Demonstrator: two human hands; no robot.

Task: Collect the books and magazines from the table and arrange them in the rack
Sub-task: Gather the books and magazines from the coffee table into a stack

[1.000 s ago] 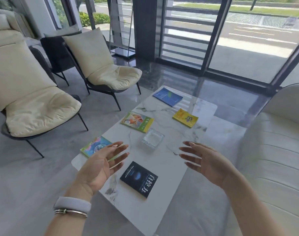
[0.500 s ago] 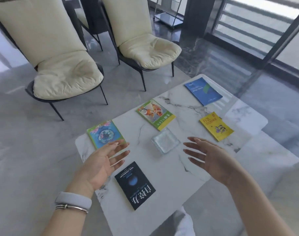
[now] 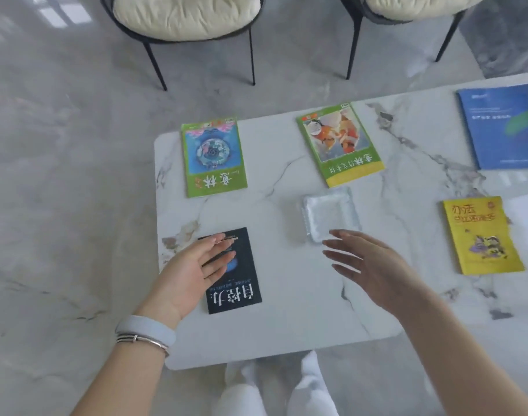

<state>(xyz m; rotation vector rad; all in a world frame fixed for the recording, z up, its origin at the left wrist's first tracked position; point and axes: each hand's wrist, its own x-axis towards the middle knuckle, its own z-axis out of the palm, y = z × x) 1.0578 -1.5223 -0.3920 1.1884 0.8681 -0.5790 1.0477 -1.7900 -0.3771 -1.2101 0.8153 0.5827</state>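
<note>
Several books lie flat on a white marble table (image 3: pixel 302 319). A black book (image 3: pixel 241 283) is nearest, at the front left. My left hand (image 3: pixel 190 271) hovers over its left half with straight fingers, holding nothing. A green magazine with a blue picture (image 3: pixel 213 159) lies behind it. Another green magazine with an orange picture (image 3: pixel 339 142) sits mid-table. At the far right lies a blue book (image 3: pixel 503 127), with a yellow book (image 3: pixel 482 235) in front of it. My right hand (image 3: pixel 368 262) is spread flat above the table centre. No rack is in view.
A clear glass tray (image 3: pixel 329 213) sits mid-table just beyond my right fingertips. Two cream-cushioned chairs (image 3: pixel 184 16) with thin black legs stand on the grey marble floor behind the table. My white-trousered legs (image 3: pixel 274 391) are at the table's front edge.
The view has tilted down and closer over the table. Both hands stay spread; my left hand has moved over the black book and my right hand toward the glass tray.
</note>
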